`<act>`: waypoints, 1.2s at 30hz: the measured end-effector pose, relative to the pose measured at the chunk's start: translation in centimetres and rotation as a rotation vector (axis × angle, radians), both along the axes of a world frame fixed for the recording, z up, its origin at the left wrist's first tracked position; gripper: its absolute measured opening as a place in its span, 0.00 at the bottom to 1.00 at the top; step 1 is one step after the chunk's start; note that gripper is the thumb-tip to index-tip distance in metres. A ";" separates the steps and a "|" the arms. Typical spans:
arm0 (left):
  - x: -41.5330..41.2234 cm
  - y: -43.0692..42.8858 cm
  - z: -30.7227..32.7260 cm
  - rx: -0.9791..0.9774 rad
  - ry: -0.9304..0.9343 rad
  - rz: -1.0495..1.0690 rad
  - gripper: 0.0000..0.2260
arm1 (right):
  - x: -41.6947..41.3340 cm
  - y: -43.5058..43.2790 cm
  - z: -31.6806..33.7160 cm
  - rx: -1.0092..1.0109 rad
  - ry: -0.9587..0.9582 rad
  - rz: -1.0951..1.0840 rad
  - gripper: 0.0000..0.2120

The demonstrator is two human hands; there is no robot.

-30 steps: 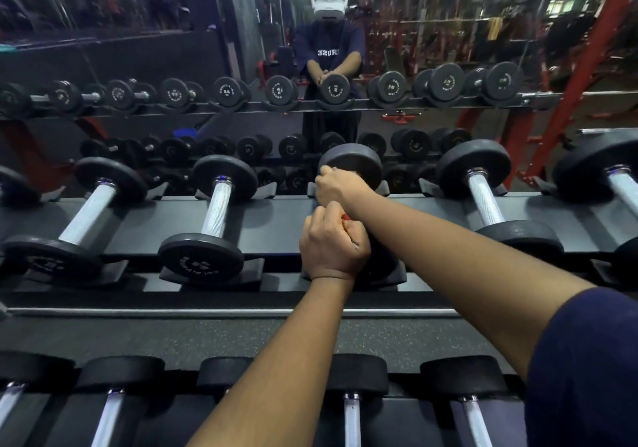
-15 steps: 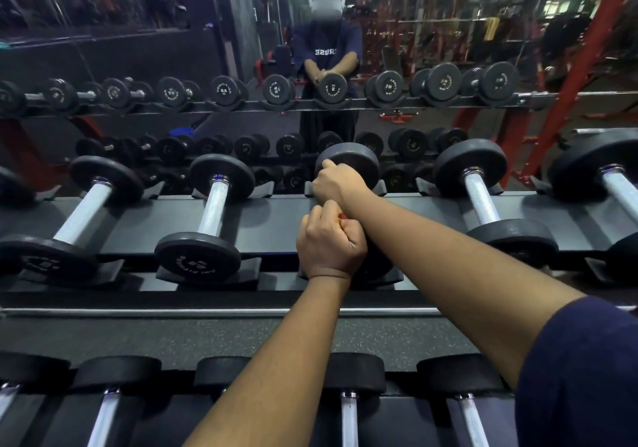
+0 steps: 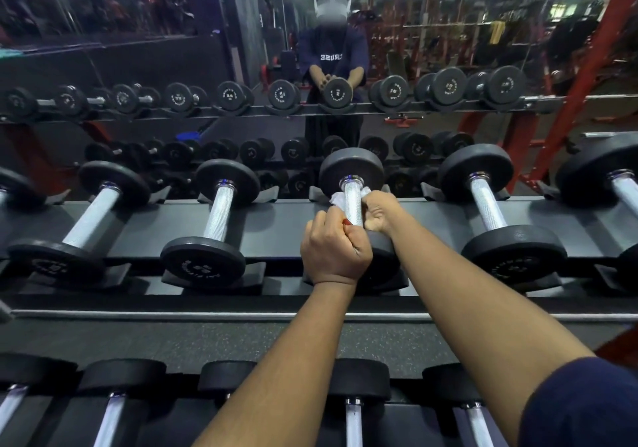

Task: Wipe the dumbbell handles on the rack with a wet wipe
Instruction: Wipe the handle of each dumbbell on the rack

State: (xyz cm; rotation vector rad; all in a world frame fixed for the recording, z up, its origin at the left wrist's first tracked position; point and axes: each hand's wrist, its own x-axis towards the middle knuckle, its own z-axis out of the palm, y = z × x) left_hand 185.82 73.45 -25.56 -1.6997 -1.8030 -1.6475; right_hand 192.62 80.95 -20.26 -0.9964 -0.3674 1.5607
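My right hand [image 3: 379,210] pinching a white wet wipe [image 3: 336,200] round the middle dumbbell's handle [image 3: 353,201], my left hand [image 3: 336,251] fisted on something red [image 3: 347,221].

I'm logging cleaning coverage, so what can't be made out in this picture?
Head view:
- The red item in the left hand: curled fingers cover nearly all of it.
- Underside of the handle: hidden by the wet wipe and right hand.
- Label on the near plate: behind the left hand.
- The lower-row dumbbells: cut off by the bottom edge.
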 end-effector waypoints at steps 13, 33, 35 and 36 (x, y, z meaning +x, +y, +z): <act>0.0 -0.3 0.2 0.047 -0.062 -0.002 0.04 | 2.6 -1.5 0.0 0.534 -1.493 0.342 0.06; -0.3 0.2 -0.6 0.109 -0.218 0.037 0.13 | 6.4 -1.0 0.9 0.485 -1.159 1.011 0.05; -0.2 0.1 -0.5 0.110 -0.198 0.031 0.12 | 7.1 -0.3 0.8 0.401 -1.188 1.030 0.04; -0.3 0.2 -0.5 0.112 -0.189 0.030 0.12 | 7.1 0.0 0.6 0.354 -1.221 1.039 0.04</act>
